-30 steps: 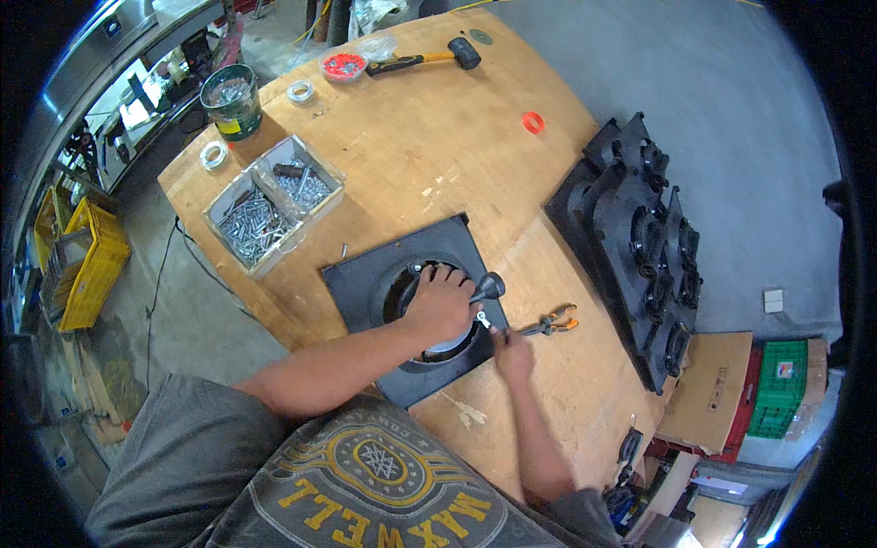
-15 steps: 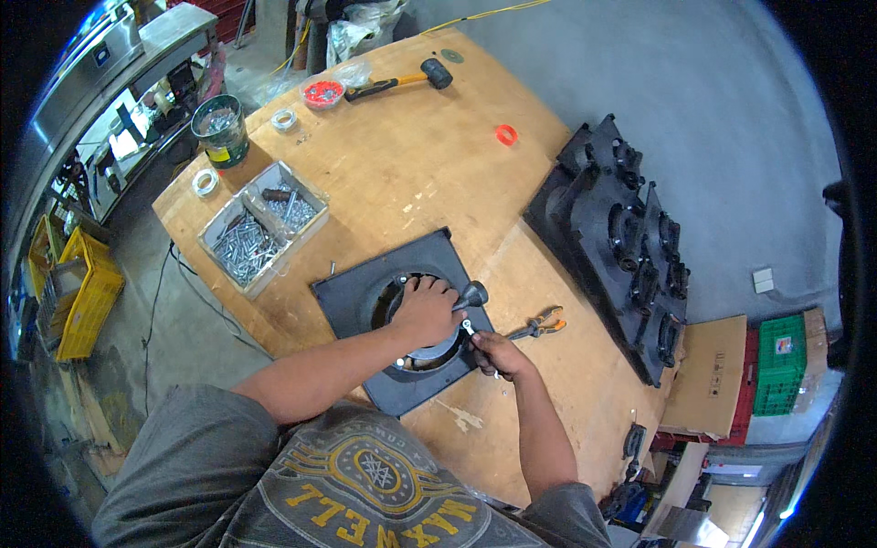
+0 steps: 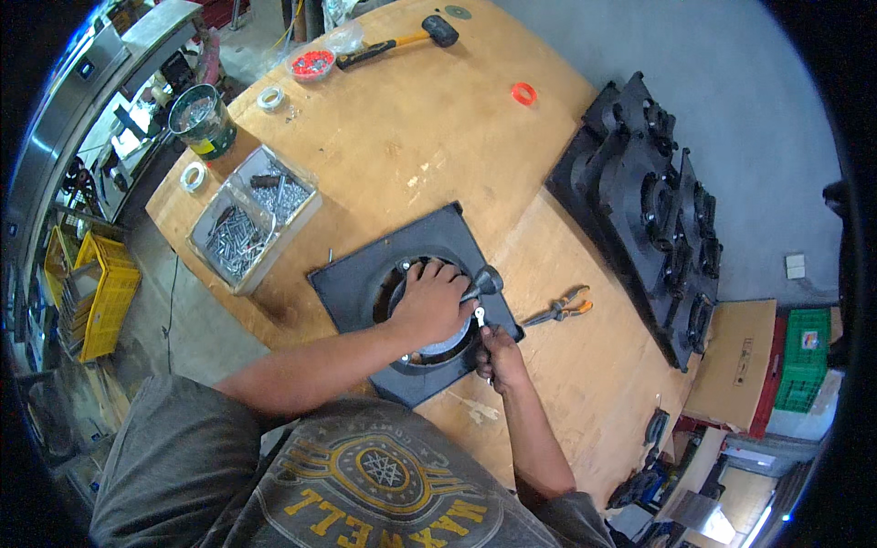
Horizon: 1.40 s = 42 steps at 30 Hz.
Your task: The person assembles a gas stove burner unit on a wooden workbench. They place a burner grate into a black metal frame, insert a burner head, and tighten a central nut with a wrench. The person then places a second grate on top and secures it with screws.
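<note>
A black square plate [image 3: 354, 271] with a round opening lies on the wooden table before me. My left hand [image 3: 429, 301] rests palm down on the round centre part, fingers stretched over it and hiding much of it. Beside its thumb a black flared, knob-like piece [image 3: 489, 279] sticks out; whether the thumb touches it I cannot tell. My right hand [image 3: 501, 354] is closed around a silver ratchet wrench [image 3: 480, 314], its head at the plate's right side, next to the black piece. What the head sits on is hidden.
Right of the plate lie orange-handled pliers [image 3: 559, 308]. Black plate assemblies [image 3: 630, 219] stack along the table's right edge. Left are a divided box of bolts [image 3: 251, 219] and a green bucket [image 3: 202, 123]. A mallet [image 3: 402, 41] and a red tape ring [image 3: 523, 93] lie farther back.
The whole view has shifted a little with my head. My left hand remains on the round centre, and the wrench in my right hand has turned slightly, its handle now pointing more toward me.
</note>
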Motion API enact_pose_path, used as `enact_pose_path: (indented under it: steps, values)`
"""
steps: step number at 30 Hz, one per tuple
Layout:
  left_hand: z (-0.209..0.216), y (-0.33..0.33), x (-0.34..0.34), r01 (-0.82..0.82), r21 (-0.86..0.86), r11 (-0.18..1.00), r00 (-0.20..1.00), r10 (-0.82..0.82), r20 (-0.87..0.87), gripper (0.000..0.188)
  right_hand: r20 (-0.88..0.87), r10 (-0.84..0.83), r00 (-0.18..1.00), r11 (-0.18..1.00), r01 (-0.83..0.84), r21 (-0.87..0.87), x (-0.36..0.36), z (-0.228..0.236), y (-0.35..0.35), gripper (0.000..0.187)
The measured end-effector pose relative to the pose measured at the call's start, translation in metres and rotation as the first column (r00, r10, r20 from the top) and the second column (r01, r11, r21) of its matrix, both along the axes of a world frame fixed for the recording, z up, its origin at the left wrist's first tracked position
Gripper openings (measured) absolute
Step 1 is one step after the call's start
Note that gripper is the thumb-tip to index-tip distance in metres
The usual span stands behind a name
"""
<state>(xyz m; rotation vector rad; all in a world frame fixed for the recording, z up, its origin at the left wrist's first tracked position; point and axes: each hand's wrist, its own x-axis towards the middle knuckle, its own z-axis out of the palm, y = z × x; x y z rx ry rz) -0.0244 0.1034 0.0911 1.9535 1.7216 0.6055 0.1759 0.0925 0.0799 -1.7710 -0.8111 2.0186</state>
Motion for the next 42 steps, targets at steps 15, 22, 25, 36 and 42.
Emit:
enact_pose_path:
  steps: [15, 22, 25, 36, 42]
  values:
    - [0.001, -0.017, -0.027, -0.17, 0.141, 0.975, 0.921, 0.107, 0.374, 0.033, -0.075, -0.221, 0.972, 0.964, 0.229, 0.135, -0.013, -0.015, -0.023, 0.013]
    - [-0.045, -0.124, -0.08, 0.074, -0.307, 0.949, 0.896, 0.073, 0.439, 0.05, 0.228, 0.199, 0.953, 0.869, -0.28, 0.409, -0.014, 0.014, -0.055, 0.02]
    - [-0.029, -0.114, -0.077, 0.241, -0.461, 0.854, 0.919, -0.049, 0.391, 0.055, 0.433, 0.369, 0.822, 0.727, -0.546, 0.416, -0.023, 0.021, -0.07, 0.025]
    - [-0.059, -0.096, -0.061, 0.377, -0.581, 0.722, 0.783, 0.087, 0.616, 0.026, 0.721, 0.457, 0.521, 0.408, -0.843, 0.351, -0.05, 0.027, -0.055, 0.032]
    - [-0.079, -0.1, -0.062, 0.438, -0.517, 0.735, 0.685, 0.1, 0.722, 0.034, 0.836, 0.456, 0.306, 0.296, -0.938, 0.182, -0.069, 0.054, -0.039, 0.031]
